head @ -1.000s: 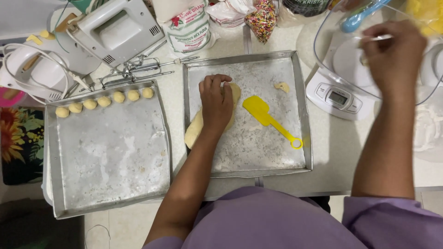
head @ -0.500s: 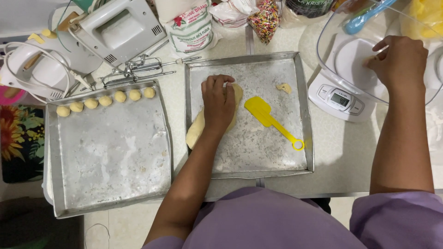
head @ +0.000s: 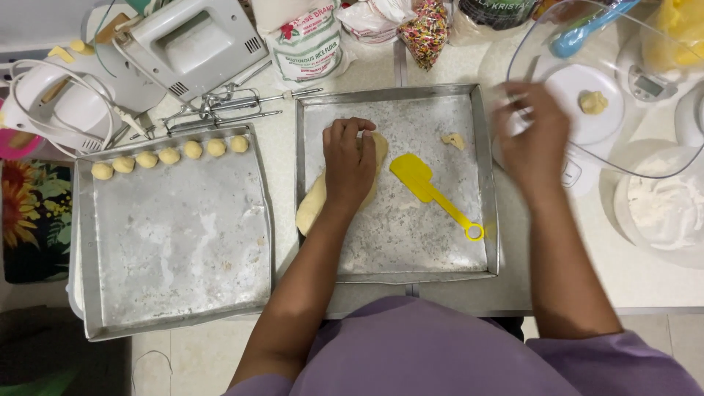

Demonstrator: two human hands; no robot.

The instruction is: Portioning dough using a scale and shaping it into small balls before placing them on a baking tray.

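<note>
My left hand lies flat on a pale log of dough in the right metal tray, pressing on it. A yellow plastic scraper lies in the same tray beside it, and a small dough scrap sits near the tray's far edge. My right hand is blurred in motion over the tray's right rim, fingers apart, holding nothing. A small piece of dough rests on the white scale plate under a clear bowl.
The left metal tray carries a row of several dough balls along its far edge. A white hand mixer and its beaters lie behind. Flour bag, sprinkles and a bowl of flour stand around.
My right hand has come back from the scale toward the right tray, leaving a small dough piece on the scale plate. The left hand has stayed on the dough log.
</note>
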